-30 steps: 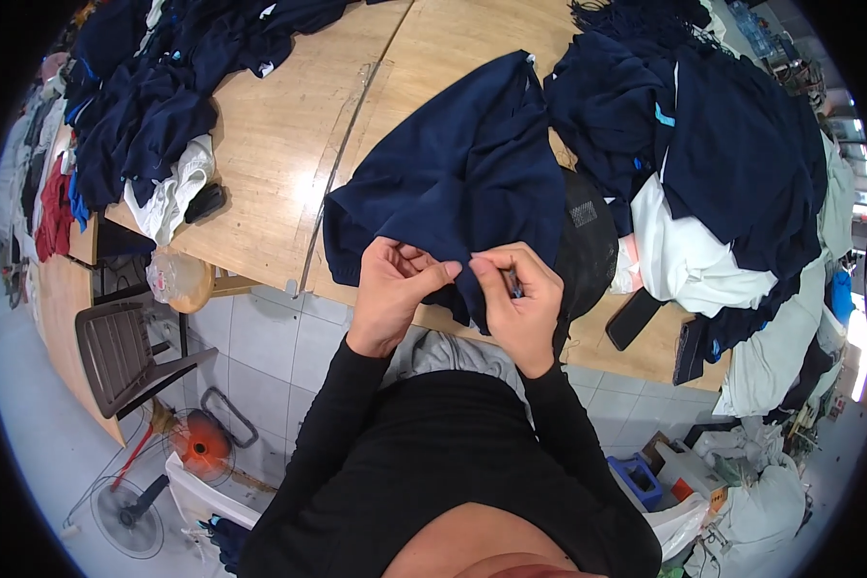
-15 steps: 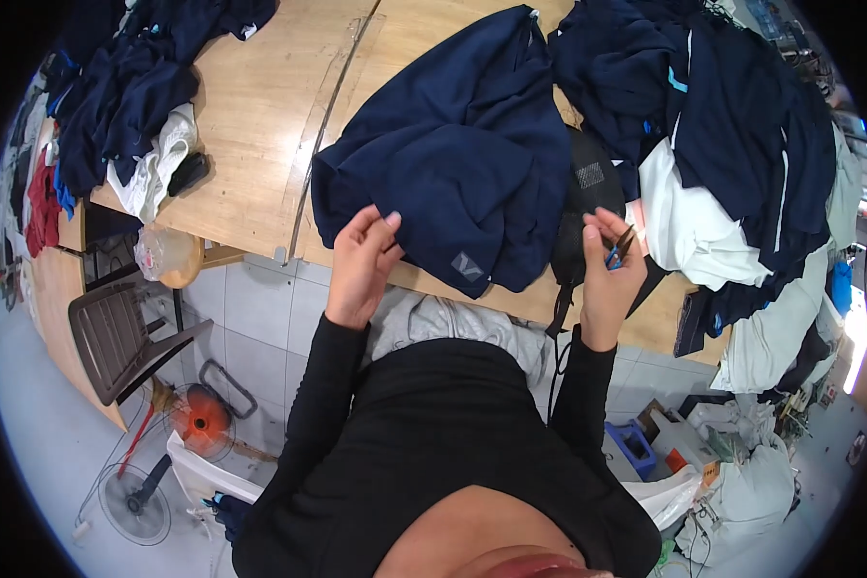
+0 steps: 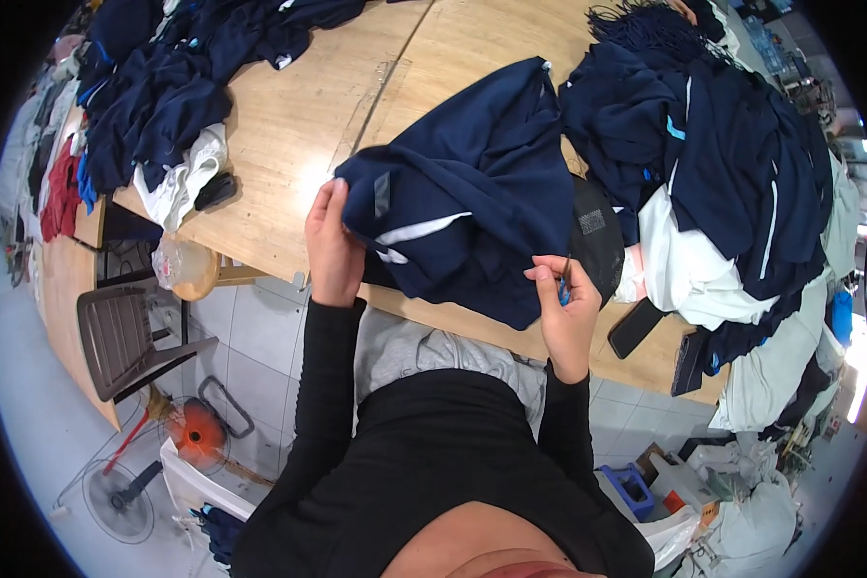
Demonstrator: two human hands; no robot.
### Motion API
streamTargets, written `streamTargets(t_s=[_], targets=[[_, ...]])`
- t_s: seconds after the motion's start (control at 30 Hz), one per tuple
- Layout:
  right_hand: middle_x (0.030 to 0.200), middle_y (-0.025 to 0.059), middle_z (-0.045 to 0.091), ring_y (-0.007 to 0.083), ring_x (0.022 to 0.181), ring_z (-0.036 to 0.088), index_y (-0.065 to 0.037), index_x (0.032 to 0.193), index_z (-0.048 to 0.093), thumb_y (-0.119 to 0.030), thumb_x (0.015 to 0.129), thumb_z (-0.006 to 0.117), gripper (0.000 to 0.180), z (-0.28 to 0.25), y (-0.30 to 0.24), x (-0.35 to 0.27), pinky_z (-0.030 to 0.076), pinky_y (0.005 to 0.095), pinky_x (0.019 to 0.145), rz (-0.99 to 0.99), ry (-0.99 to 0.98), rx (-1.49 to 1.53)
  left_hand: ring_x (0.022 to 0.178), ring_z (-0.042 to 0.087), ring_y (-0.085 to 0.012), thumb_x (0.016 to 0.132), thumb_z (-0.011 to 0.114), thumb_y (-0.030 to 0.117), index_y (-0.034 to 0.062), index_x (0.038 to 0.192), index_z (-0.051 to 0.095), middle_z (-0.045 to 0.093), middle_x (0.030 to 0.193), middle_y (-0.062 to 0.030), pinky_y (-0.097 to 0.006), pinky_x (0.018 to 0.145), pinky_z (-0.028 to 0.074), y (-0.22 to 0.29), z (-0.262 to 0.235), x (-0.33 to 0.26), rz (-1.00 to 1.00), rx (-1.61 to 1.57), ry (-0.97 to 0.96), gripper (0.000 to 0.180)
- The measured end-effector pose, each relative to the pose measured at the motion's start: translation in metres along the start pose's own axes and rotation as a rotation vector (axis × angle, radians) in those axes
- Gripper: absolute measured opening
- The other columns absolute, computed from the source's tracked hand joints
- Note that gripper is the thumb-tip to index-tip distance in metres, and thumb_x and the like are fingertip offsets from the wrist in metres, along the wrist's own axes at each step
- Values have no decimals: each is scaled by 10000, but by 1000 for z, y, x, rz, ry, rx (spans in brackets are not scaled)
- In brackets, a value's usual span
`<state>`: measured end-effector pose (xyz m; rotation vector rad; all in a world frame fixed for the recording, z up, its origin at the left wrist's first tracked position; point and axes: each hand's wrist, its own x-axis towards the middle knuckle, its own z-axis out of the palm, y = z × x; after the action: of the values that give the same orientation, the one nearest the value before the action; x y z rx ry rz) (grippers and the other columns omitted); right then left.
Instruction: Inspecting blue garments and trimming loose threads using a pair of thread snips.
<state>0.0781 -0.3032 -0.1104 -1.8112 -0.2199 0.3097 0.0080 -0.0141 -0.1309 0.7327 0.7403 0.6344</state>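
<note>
A navy garment [image 3: 482, 183] lies spread and creased on the table in front of me. My left hand [image 3: 333, 252] pinches its left edge and lifts it, so a fold with a white strip [image 3: 422, 228] and a small grey patch [image 3: 382, 196] shows. At the garment's lower right edge is my right hand [image 3: 570, 323], closed around small blue-handled thread snips [image 3: 564, 291]. Its thumb and forefinger touch the cloth or come very near it; whether they grip it I cannot tell.
Navy garments [image 3: 732, 173] and white cloth [image 3: 698, 265] are heaped to the right, near a black phone [image 3: 636, 329] and a black mesh item [image 3: 597, 236]. Another navy pile [image 3: 164, 116] lies left. A brown chair [image 3: 120, 332] and fans [image 3: 197, 435] stand on the floor.
My left hand has taken hold of the garment's left edge and raised it, turning up the white strip. My right hand, with the snips, has moved left and down to the cloth's lower edge.
</note>
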Motion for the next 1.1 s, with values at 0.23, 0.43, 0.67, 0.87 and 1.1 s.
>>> streamTargets(t_s=[0.23, 0.43, 0.67, 0.87, 1.1], targets=[[1019, 78, 794, 127, 967, 737, 35, 1188, 746, -100, 1098, 698, 169, -8, 5, 3, 541, 269, 896, 15, 50, -36, 737, 553, 4, 1118, 727, 340, 65, 1276, 704, 646, 913, 92, -167, 652, 438, -22, -47, 1, -213, 38, -27, 318], [1006, 71, 795, 127, 960, 729, 21, 1181, 755, -93, 1093, 689, 158, -9, 13, -4, 533, 270, 901, 55, 30, -64, 1116, 669, -134, 888, 936, 39, -43, 1432, 609, 697, 1267, -75, -284, 1017, 567, -29, -63, -22, 35, 470, -122, 641], [1018, 70, 797, 120, 970, 723, 19, 1173, 758, -111, 1096, 697, 164, -2, 6, 1, 522, 261, 887, 44, -14, -68, 908, 650, -67, 967, 861, 75, -28, 1228, 734, 704, 964, 18, -229, 846, 533, -15, -78, -17, -139, 1019, -36, 309], [1017, 66, 796, 118, 975, 726, 24, 1173, 756, -107, 1100, 692, 163, -2, 9, 1, 524, 257, 887, 71, -19, -73, 1084, 731, -110, 1069, 688, 45, 13, 1279, 724, 790, 1195, -48, -276, 951, 577, 6, -33, -30, -87, -127, -209, 215], [1016, 67, 789, 110, 950, 727, 30, 1177, 754, -66, 1099, 681, 144, 3, -15, 2, 538, 244, 872, -5, -21, 15, 1428, 645, -258, 997, 554, -182, 33, 1719, 332, 630, 1562, -185, -377, 1155, 559, 13, 17, -48, -153, -283, -539, 785]])
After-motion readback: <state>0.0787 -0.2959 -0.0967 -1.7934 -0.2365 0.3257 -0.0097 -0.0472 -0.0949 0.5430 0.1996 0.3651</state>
